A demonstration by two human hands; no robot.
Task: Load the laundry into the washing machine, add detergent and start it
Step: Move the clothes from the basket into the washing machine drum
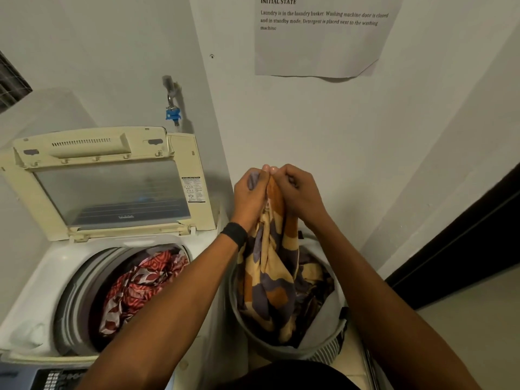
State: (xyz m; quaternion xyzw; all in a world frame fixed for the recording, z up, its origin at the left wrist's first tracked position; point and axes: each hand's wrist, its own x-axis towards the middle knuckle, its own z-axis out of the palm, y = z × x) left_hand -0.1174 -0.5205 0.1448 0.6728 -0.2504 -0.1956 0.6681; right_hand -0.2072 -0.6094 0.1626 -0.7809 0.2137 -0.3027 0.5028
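Observation:
A top-loading washing machine (42,280) stands at the left with its lid (112,190) raised against the wall. Red patterned laundry (135,288) lies in its drum. To the right stands a grey laundry basket (318,342) with dark clothes inside. Above the basket, my left hand (250,192) and my right hand (295,192) grip the top of an orange, cream and purple patterned cloth (270,277). The two hands are side by side and the cloth hangs down into the basket.
The machine's control panel (56,378) shows at the bottom left. A water tap with a blue fitting (173,108) is on the wall behind the lid. A printed sheet (320,32) hangs on the wall. A dark doorway (464,240) lies at the right.

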